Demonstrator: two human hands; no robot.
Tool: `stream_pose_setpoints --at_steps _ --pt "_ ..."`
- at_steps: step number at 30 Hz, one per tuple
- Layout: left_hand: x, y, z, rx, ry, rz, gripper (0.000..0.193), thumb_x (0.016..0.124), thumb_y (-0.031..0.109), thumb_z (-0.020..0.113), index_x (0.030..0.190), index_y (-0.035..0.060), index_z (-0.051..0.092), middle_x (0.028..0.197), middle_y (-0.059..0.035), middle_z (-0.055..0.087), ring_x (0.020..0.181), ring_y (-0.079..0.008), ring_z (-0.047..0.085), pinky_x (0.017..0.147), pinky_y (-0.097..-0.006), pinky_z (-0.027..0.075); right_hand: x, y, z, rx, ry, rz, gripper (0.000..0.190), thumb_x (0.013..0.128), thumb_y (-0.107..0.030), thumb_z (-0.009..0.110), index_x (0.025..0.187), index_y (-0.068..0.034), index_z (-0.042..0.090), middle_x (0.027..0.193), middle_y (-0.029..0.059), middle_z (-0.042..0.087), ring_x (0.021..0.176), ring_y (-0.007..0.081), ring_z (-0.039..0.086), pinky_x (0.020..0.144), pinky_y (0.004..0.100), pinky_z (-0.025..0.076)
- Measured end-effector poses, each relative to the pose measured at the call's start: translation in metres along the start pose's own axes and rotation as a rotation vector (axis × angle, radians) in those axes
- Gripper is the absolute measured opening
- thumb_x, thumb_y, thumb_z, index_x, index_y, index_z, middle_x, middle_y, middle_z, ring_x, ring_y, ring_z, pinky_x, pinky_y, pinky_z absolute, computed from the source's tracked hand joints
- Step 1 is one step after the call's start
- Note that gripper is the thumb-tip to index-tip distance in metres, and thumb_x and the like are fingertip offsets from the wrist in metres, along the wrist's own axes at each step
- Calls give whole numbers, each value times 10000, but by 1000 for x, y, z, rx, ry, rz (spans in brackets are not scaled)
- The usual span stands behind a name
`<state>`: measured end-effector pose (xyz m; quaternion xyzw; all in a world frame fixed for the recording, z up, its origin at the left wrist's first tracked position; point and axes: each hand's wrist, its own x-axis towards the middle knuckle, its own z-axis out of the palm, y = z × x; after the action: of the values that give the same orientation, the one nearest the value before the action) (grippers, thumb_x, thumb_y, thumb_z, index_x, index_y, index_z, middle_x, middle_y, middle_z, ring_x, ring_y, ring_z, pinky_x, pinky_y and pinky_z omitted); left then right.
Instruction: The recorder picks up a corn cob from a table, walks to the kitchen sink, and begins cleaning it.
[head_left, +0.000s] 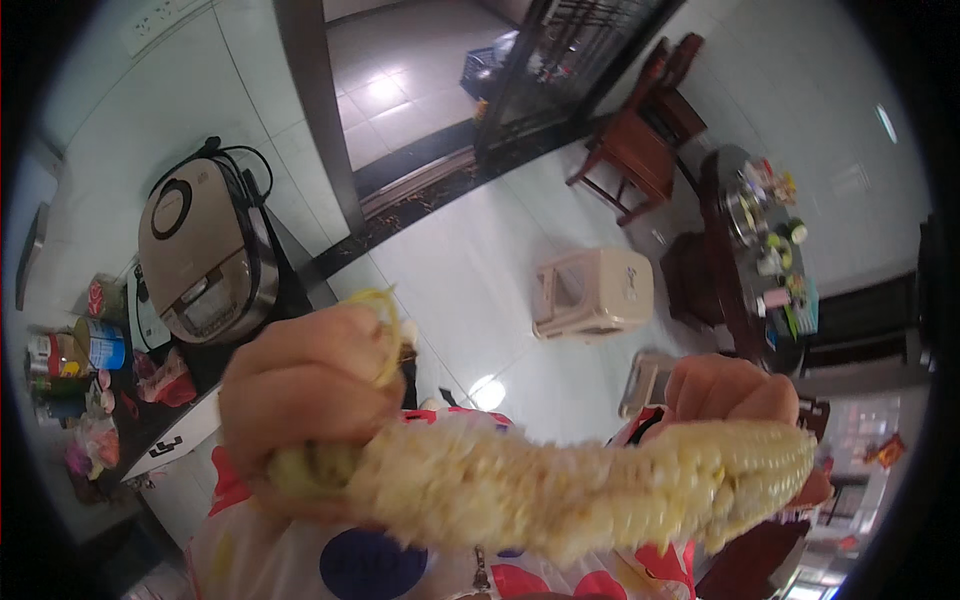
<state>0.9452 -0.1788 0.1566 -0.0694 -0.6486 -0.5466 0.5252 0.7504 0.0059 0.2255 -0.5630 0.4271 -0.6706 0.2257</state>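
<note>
Close to the camera, a corn cob (525, 487) spans the view, held level between my hands. My left hand (307, 382) is wrapped around its greenish stalk end (311, 469). A thin yellow-green strand (390, 330) loops over that hand's fingers. At the other end, my right hand (735, 394) grips the cob from behind, mostly hidden by it. Rows of pale kernels (750, 465) remain on the right-hand part. The middle and left part look ragged and bare of whole kernels.
A rice cooker (199, 247) stands on the dark counter (289, 262) at left, beside cans (101, 345) and bags. A beige plastic stool (600, 292) is on the tiled floor (450, 255). A wooden chair (637, 161) and a cluttered table (720, 247) are at right.
</note>
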Motion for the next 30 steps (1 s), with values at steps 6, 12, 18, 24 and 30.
stream_pose_setpoints --at_steps 6,12,18,24,30 --pt "85 -120 -45 146 -233 -85 316 657 113 640 885 -50 496 809 -142 494 689 -235 467 640 -316 396 101 131 -29 271 673 299 620 809 -638 314 786 -41 480 604 48 481 472 131 429 424 230 347" --pt "176 -228 -82 214 -40 -269 222 723 43 575 903 -30 468 807 -72 447 701 -134 426 640 -234 354 193 215 -100 261 369 510 415 894 -396 397 604 -110 320 515 -26 243 436 67 198 404 239 152" --pt "236 -306 -120 185 142 -511 139 782 63 542 885 -12 486 759 -8 440 668 -60 414 594 -185 339 261 288 -131 325 429 564 340 892 -306 439 636 -108 337 514 -36 234 416 64 199 390 219 174" --pt "278 -384 -159 122 422 -564 135 807 79 530 912 -2 507 748 15 463 642 -37 409 563 -172 328 335 381 -188 415 424 724 341 891 -316 435 634 -108 350 507 -32 242 411 70 222 378 216 186" --pt "333 -448 -203 109 682 -538 327 795 207 567 1046 9 495 833 -72 547 659 -112 497 585 -229 391 460 467 -234 548 278 737 347 895 -277 437 613 -105 330 509 -21 253 406 86 245 379 231 189"
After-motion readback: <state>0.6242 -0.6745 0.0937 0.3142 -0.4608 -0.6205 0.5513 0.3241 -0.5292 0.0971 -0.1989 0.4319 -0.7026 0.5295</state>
